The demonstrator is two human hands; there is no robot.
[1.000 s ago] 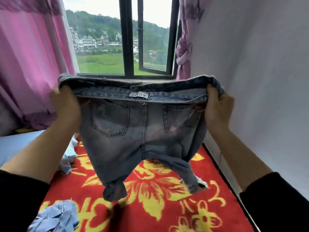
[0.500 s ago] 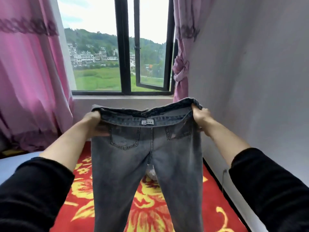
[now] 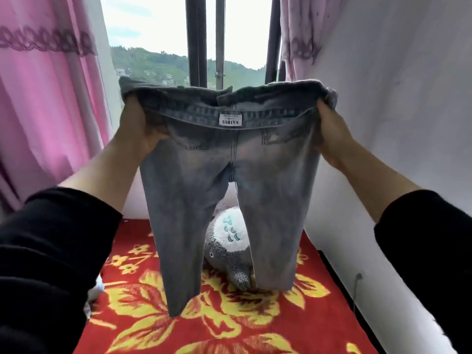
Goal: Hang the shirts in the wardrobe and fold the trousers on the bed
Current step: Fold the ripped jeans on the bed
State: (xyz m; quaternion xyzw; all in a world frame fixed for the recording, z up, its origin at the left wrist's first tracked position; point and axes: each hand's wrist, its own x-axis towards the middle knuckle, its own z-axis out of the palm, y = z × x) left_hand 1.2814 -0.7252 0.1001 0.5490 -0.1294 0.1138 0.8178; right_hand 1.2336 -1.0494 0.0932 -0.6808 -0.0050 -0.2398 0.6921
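Grey-blue denim jeans (image 3: 229, 200), held up by the waistband above the bed (image 3: 229, 328), with hems hanging just over its red flowered cover. Left hand (image 3: 139, 123) clamped on one waistband end, right hand (image 3: 329, 134) on the other, fingers curled round the cloth. For a good fold: bring both ends together, match leg on leg, then lower flat. On the bed, directly under the legs, grey-white plush toy (image 3: 227, 241) in the way; better to lay down nearer. Beside the bed, pink curtain (image 3: 46, 111) and white wall (image 3: 396, 98).
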